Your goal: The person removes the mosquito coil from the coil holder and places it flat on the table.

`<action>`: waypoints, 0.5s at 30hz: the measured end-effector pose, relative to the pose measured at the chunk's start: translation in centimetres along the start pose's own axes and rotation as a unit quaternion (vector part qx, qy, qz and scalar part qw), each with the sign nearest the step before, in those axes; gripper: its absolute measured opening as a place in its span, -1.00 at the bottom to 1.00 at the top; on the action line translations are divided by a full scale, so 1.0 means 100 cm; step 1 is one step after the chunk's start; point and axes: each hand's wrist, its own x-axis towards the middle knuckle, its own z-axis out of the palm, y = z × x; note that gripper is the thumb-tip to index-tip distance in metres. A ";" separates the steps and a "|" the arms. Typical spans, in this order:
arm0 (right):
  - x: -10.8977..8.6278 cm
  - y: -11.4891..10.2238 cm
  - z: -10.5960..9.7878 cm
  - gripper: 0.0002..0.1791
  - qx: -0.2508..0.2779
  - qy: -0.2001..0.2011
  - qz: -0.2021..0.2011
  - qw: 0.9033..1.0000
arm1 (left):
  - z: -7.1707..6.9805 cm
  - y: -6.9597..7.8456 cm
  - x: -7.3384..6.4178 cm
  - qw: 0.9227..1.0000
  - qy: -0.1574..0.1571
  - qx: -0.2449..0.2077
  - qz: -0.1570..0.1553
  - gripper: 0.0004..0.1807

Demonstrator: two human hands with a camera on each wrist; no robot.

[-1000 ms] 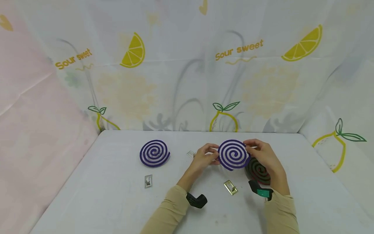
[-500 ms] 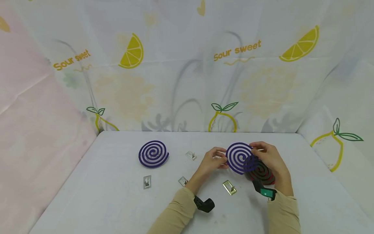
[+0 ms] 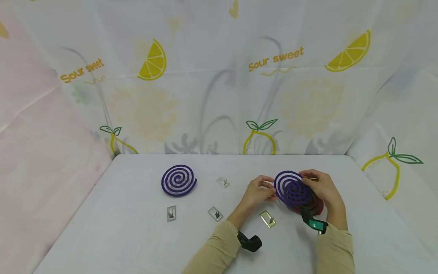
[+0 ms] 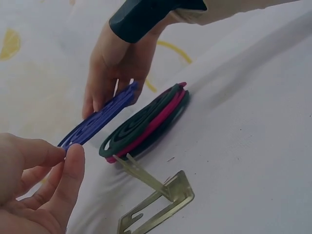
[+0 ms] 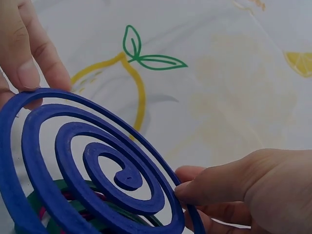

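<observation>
Both hands hold a blue-purple mosquito coil [image 5: 127,180] by opposite edges. My left hand [image 3: 259,191] pinches its left rim between thumb and fingers; my right hand [image 3: 322,187] pinches the right rim. The coil is tilted and hangs over a stack of green and red mosquito coils [image 4: 157,123], overlapping it in the head view. In the left wrist view a gap shows between the blue coil and the stack. A gold-coloured metal coil stand [image 4: 184,189] with a raised prong lies on the table just in front of the stack.
Another blue-purple mosquito coil [image 3: 178,180] lies at the left of the white table [image 3: 137,236]. Silver metal coil stands lie between: one stand [image 3: 172,214] at front left, another [image 3: 216,215] near the middle, one [image 3: 223,182] farther back. A lemon-print cloth [image 3: 191,114] hangs behind.
Both hands have carried the blue-purple coil to the right and lower, from beside the stack to over it. The silver stands once behind the left arm now show.
</observation>
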 end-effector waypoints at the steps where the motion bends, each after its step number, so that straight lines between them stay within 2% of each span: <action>1: 0.000 0.001 0.000 -0.61 0.000 -0.002 0.003 1.000 | 0.001 0.000 0.000 1.000 0.002 0.001 -0.002 -0.65; 6: -0.001 0.004 -0.004 -0.60 -0.012 -0.008 0.014 1.000 | 0.010 -0.005 0.000 1.000 0.019 0.009 -0.012 -0.66; 15: -0.005 0.010 -0.009 -0.56 -0.028 -0.029 0.046 0.998 | 0.020 -0.010 -0.001 0.999 0.027 -0.007 -0.027 -0.65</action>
